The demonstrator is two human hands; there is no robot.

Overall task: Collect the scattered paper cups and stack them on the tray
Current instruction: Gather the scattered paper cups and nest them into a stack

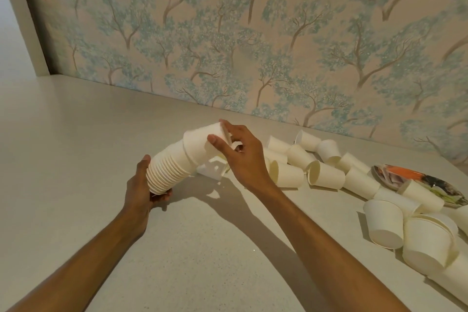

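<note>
Cups, plain white paper with no print or writing that I can read, lie scattered on their sides along the right of the counter, from near its middle back toward the wall and forward to the lower right corner. Several touch or overlap one another, and a few at the lower right are partly nested.

A nested stack is held above the counter at a slant, its rims at the lower left and its closed end pointing up and right. The left hand grips the rim end, thumb on top and fingers curled underneath. The right hand pinches the top cup between thumb and fingers; this cup sits crooked on the stack's end, tilted away from the line of the rest.

Behind the right hand, a small white thing rests on the counter, too hidden to identify.

The tray, a shallow dish with an orange, black, white and green pattern, sits at the right near the wall. One cup lies on its front edge, and others lie just beside it. No lettering on it can be made out.

Wallpaper with blue-green trees on a tan ground backs the counter.
</note>
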